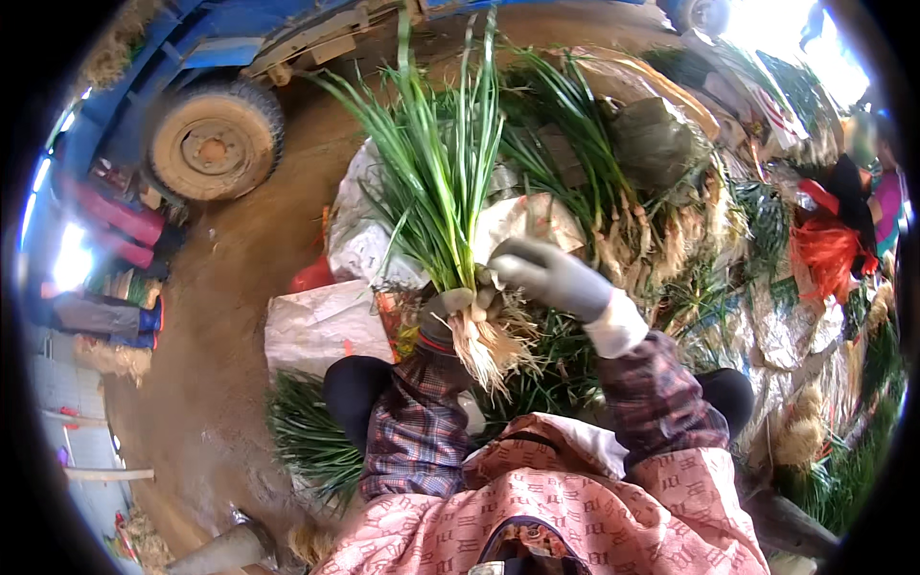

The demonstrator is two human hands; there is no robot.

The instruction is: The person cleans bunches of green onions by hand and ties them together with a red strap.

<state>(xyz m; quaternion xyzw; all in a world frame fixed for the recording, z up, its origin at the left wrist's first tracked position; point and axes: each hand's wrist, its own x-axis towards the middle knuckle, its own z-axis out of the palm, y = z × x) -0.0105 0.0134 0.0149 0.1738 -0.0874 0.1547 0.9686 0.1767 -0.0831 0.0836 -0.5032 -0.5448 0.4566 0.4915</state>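
A bunch of green onions (pixel 444 192) stands upright in front of me, its long green leaves pointing away and its pale, stringy roots (pixel 489 345) toward me. My left hand (pixel 445 314), in a grey glove, is closed around the bunch just above the roots. Beside the stems, on the right, is my right hand (pixel 551 276), in a grey and white glove. Its fingers are bent together toward the stems; whatever they may pinch is hidden.
More green onions (pixel 613 182) lie on sacking at the right, roots toward me. A pale sack (pixel 326 326) and loose onion greens (pixel 316 431) lie at my left. A blue vehicle's muddy wheel (pixel 216 141) is at far left. Other people (pixel 115 225) stand beyond it; red bags (pixel 826 244) are far right.
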